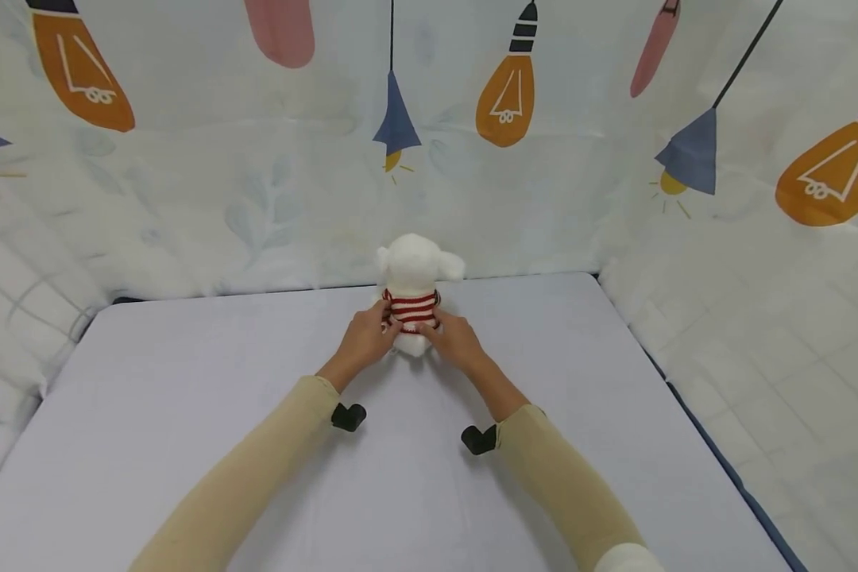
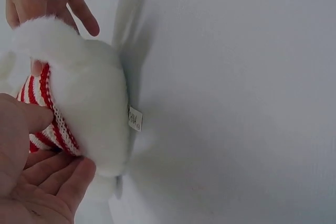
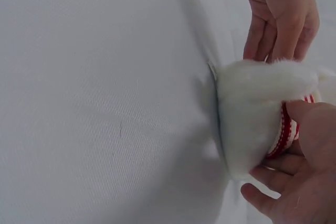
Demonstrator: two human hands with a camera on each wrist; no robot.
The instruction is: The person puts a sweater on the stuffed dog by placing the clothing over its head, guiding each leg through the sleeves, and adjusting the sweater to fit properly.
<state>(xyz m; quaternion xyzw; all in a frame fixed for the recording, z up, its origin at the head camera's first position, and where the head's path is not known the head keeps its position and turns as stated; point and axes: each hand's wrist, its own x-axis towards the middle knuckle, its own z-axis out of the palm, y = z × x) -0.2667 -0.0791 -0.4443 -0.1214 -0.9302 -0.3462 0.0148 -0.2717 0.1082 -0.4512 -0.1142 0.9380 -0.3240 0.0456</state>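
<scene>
A white plush toy (image 1: 412,266) sits upright near the far edge of the table, wearing a red-and-white striped knit shirt (image 1: 411,308). My left hand (image 1: 365,338) holds the shirt's lower edge on the toy's left side, its thumb over the knit in the left wrist view. On the opposite side my right hand (image 1: 457,343) grips the same hem between thumb and fingers. A small white tag (image 2: 135,118) sticks out at the toy's base. The toy's front is hidden in the head view.
The toy stands on a table with a white cover (image 1: 186,381). Behind it hangs a pale curtain (image 1: 314,199) printed with lamps and bulbs, and similar sheets close off both sides. A dark band (image 1: 729,469) runs along the table's right edge.
</scene>
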